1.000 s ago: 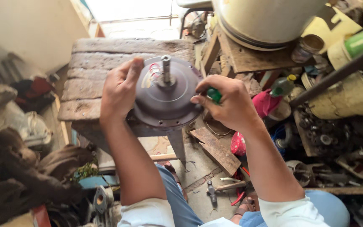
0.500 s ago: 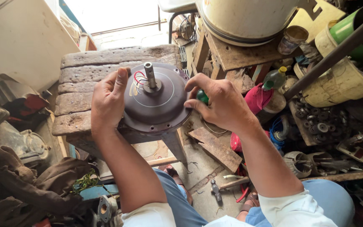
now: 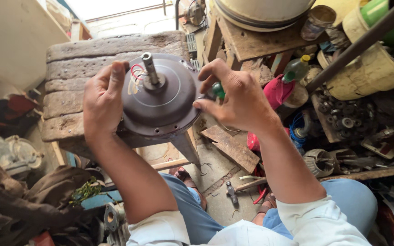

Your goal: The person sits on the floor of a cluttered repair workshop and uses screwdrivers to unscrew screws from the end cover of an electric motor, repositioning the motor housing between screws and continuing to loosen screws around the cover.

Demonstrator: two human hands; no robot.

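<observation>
Over the worktop's (image 3: 69, 86) right near corner, motor housing (image 3: 160, 98) overhangs the edge, shaft up. Left hand (image 3: 101, 100) clamps its left rim; right hand (image 3: 238, 98) pinches right rim, green-handled tool (image 3: 218, 89) tucked inside.

L hand (image 3: 102, 101) palm-down, fingers (image 3: 117, 75) spread and curled, thumb tucked below them. R hand (image 3: 238, 98) arched opposite, index and thumb pinched together at the tips, other fingers bent above. Both forearms bare, angled up from white sleeves.

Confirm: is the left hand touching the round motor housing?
Touching. The head view shows the left hand gripping the rim of the round motor housing, fingers laid over its left edge, no gap visible.
</observation>
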